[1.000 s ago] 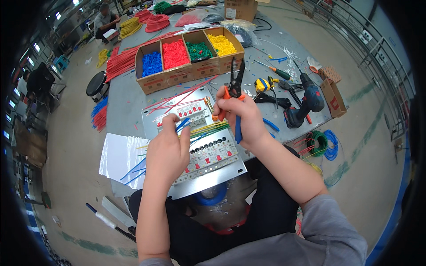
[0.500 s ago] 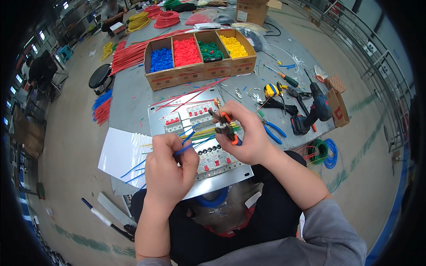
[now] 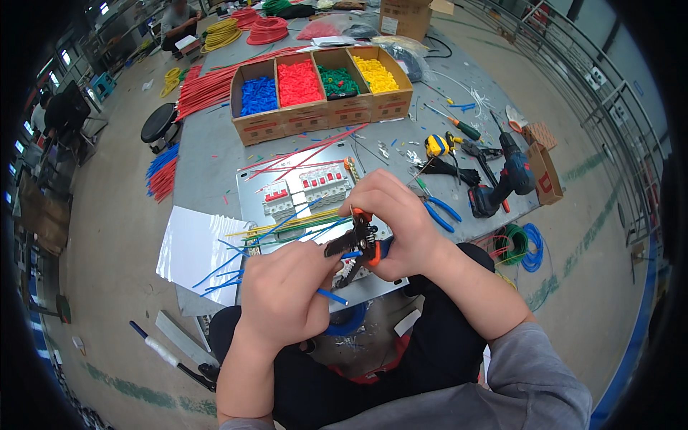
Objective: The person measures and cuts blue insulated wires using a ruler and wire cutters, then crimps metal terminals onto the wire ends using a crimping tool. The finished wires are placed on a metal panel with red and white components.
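Note:
My left hand [image 3: 283, 294] is closed round blue wire [image 3: 332, 296], one end of which sticks out below the fingers. Another blue end lies at the black jaws of the wire strippers [image 3: 363, 233], which have orange on the handles. My right hand [image 3: 405, 222] is wrapped round those handles. Both hands are over a metal mounting plate [image 3: 247, 188] carrying circuit breakers [image 3: 324, 183] in rows; the front row is mostly hidden by my hands. Loose yellow and green wires [image 3: 287, 228] cross the plate, and red wires [image 3: 304, 161] lie over its far side.
Beyond the plate stands a cardboard box [image 3: 301, 118] of blue, red, green and yellow caps. To the right lie blue-handled pliers [image 3: 438, 215], a cordless drill [image 3: 505, 175] and a tape measure [image 3: 437, 145]. White sheets [image 3: 197, 247] lie at the left. Another person [image 3: 178, 25] sits far left.
My left hand has moved right and toward me, bringing blue wire to the strippers' jaws. The strippers have turned and come slightly lower in my right hand.

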### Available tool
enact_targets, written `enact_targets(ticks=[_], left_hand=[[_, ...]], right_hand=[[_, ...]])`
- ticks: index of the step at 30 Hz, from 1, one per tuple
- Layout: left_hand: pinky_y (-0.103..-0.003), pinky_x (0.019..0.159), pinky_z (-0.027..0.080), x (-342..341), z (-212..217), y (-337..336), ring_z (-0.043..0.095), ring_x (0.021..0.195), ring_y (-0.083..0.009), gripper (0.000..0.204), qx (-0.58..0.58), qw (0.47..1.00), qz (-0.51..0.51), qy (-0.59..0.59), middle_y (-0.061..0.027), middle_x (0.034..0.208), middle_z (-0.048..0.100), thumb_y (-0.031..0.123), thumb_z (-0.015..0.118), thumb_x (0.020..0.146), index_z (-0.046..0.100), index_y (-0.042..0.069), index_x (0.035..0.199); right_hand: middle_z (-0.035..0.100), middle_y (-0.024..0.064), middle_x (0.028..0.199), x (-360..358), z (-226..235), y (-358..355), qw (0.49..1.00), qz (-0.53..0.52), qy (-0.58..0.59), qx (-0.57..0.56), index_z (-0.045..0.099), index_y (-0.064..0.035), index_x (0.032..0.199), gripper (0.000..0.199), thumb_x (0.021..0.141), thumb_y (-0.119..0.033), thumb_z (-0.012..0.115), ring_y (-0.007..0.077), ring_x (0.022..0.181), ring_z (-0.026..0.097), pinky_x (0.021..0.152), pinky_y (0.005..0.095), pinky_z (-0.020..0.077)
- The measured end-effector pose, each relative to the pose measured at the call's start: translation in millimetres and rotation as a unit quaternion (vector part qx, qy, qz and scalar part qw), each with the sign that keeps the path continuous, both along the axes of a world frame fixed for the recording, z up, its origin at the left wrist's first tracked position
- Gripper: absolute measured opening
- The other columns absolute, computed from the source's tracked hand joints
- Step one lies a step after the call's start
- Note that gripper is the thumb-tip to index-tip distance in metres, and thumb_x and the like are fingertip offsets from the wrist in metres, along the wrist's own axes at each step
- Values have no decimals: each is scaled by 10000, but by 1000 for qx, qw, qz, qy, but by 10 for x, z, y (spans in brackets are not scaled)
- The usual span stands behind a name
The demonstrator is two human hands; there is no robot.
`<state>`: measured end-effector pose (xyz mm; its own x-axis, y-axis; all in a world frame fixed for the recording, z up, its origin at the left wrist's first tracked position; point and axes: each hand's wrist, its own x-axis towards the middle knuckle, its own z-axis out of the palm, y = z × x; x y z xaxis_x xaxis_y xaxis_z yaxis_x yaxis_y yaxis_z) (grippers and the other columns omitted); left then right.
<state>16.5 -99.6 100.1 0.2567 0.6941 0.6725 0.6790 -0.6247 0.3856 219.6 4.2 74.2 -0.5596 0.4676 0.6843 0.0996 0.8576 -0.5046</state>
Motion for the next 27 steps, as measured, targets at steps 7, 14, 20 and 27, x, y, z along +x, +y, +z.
enact_targets(ticks=[7, 14, 20, 27], left_hand=[[-355, 486, 451, 26, 7, -4, 611, 575, -257, 312, 14, 1000, -21, -5, -86, 695, 602, -32, 636, 616, 702, -6, 920], [-358, 487, 455, 18, -2, -9, 619, 575, -271, 341, 10, 999, -34, -14, -102, 702, 606, -29, 679, 647, 718, -43, 985], [-355, 488, 467, 3, 5, -16, 638, 588, -264, 402, 15, 999, -45, -16, -99, 713, 624, -36, 667, 627, 721, -51, 1025], [-357, 488, 477, -13, 15, -25, 662, 609, -263, 408, -1, 999, -44, -13, -100, 727, 647, -36, 664, 606, 723, -44, 1009]], right_hand=[[625, 89, 1025, 37, 1, 3, 1000, -6, 5, 30, 645, -66, 1081, 538, 562, -27, 782, 340, 973, 623, 887, 442, 509], [628, 88, 1023, 43, 7, 22, 999, 5, 16, 42, 654, -67, 1071, 538, 548, -13, 767, 337, 956, 623, 874, 446, 499], [637, 95, 1036, 59, 10, 29, 999, 19, 10, 42, 661, -57, 1089, 577, 521, -9, 754, 343, 957, 625, 872, 442, 501], [625, 107, 1002, 61, 22, 70, 998, 19, 4, 64, 687, -38, 1093, 431, 671, -35, 772, 325, 930, 617, 823, 427, 509]])
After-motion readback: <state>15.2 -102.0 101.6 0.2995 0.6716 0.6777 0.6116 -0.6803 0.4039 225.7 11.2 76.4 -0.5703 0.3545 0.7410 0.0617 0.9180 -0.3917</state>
